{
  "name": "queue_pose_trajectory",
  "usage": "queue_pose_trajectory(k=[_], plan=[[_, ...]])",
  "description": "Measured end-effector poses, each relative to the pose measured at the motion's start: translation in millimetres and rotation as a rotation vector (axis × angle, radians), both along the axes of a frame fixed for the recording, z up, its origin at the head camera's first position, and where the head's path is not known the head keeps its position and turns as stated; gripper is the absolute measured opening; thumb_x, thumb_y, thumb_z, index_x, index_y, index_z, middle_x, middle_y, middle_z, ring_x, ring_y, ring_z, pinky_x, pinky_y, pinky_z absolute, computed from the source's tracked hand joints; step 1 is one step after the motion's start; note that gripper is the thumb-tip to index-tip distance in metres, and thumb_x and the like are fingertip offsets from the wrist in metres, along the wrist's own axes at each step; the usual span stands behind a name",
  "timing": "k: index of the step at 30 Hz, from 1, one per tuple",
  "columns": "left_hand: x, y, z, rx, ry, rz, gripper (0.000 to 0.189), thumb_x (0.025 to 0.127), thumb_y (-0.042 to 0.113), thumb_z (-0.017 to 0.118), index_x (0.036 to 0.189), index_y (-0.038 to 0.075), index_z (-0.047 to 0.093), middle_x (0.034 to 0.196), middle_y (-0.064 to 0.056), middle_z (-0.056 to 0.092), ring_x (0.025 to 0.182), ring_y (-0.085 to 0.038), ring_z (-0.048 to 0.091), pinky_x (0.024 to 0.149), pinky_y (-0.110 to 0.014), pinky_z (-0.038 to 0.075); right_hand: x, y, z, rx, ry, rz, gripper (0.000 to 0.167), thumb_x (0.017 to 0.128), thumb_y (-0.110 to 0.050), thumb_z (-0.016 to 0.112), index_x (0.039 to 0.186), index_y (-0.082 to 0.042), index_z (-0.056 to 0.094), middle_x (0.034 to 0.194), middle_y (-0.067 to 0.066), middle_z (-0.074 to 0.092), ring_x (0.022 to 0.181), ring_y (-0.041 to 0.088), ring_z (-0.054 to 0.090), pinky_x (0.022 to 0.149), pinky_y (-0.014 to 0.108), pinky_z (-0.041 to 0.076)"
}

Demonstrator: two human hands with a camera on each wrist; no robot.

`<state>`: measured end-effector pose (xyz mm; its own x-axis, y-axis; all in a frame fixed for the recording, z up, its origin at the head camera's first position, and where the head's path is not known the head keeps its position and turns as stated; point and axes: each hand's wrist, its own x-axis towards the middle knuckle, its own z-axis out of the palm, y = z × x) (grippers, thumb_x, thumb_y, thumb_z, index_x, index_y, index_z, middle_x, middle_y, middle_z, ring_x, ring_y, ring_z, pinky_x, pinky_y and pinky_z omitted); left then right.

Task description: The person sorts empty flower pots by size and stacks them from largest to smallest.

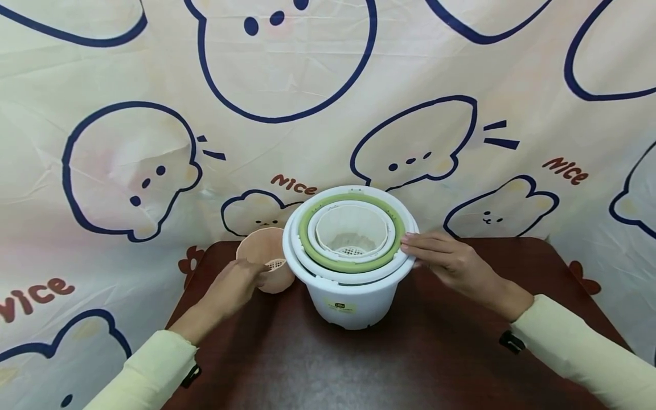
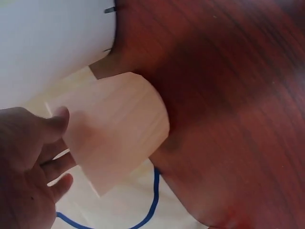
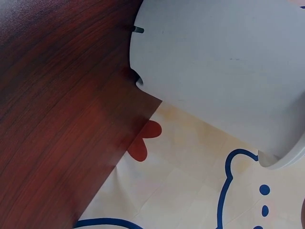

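Note:
A peach-coloured plastic flower pot (image 1: 258,245) with a perforated bottom stands tilted at the table's left. My left hand (image 1: 238,282) pinches its rim, the thumb outside and the fingers within, as the left wrist view shows. Beside it stands a large white flower pot (image 1: 353,304) bearing a yellow label. Nested inside are smaller pots, among them a green-rimmed pot (image 1: 353,266) and an innermost white pot (image 1: 351,222) with a perforated bottom. With the fingers over the rim and the thumb below, my right hand (image 1: 453,259) holds the large white pot's right edge.
The pots are on a dark red-brown wooden table (image 1: 353,370). Behind it hangs a pale cloth (image 1: 318,148) printed with blue-outlined cartoon figures, close to the table's back and side edges.

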<state>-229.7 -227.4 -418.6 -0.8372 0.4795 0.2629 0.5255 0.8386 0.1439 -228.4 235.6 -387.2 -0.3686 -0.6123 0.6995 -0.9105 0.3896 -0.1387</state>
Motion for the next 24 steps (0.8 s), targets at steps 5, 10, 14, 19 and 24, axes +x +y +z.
queue_pose_trajectory(k=[5, 10, 14, 19, 24], plan=[[-0.6, -0.9, -2.8, -0.036, -0.053, 0.025, 0.019, 0.090, -0.006, 0.070, 0.083, 0.012, 0.068, 0.068, 0.007, 0.059, 0.064, -0.007, 0.048, 0.058, -0.023, 0.044, 0.2, -1, 0.0, 0.006, 0.015, -0.015, 0.038, 0.104, -0.032, 0.054, 0.131, -0.009, 0.071, 0.133, 0.008, 0.071, 0.123, 0.014, 0.063, 0.108, 0.013, 0.044], [-4.6, -1.3, -7.4, -0.066, -0.055, 0.041, 0.034, 0.088, -0.007, 0.071, 0.069, 0.017, 0.055, 0.063, 0.008, 0.054, 0.059, -0.006, 0.041, 0.054, -0.022, 0.038, -0.4, -1, 0.6, 0.011, 0.028, -0.025, 0.042, 0.106, -0.037, 0.050, 0.130, -0.009, 0.071, 0.133, 0.008, 0.071, 0.122, 0.013, 0.064, 0.107, 0.012, 0.045], [-5.3, -1.9, -10.9, -0.105, -0.017, 0.056, 0.029, 0.084, -0.011, 0.070, 0.071, 0.014, 0.063, 0.069, 0.003, 0.068, 0.060, -0.007, 0.058, 0.052, -0.027, 0.048, -0.6, -2, -0.2, 0.010, 0.013, -0.022, 0.042, 0.105, -0.037, 0.051, 0.130, -0.009, 0.071, 0.133, 0.008, 0.071, 0.121, 0.013, 0.064, 0.107, 0.012, 0.045], [-4.9, -1.1, -14.1, -0.124, 0.047, 0.072, 0.026, 0.080, -0.013, 0.069, 0.079, 0.012, 0.073, 0.081, -0.003, 0.078, 0.073, -0.019, 0.075, 0.058, -0.036, 0.059, 0.0, -2, -0.3, 0.011, -0.010, -0.020, 0.042, 0.104, -0.037, 0.052, 0.130, -0.011, 0.072, 0.132, 0.008, 0.071, 0.123, 0.014, 0.064, 0.108, 0.012, 0.044], [-6.3, 1.4, -13.1, -0.102, 0.067, 0.078, 0.026, 0.082, -0.012, 0.067, 0.077, 0.014, 0.071, 0.071, 0.001, 0.074, 0.062, -0.008, 0.063, 0.049, -0.031, 0.048, -0.5, -1, 1.4, 0.009, 0.016, -0.016, 0.042, 0.105, -0.036, 0.051, 0.130, -0.010, 0.071, 0.132, 0.009, 0.071, 0.124, 0.014, 0.064, 0.108, 0.012, 0.045]])
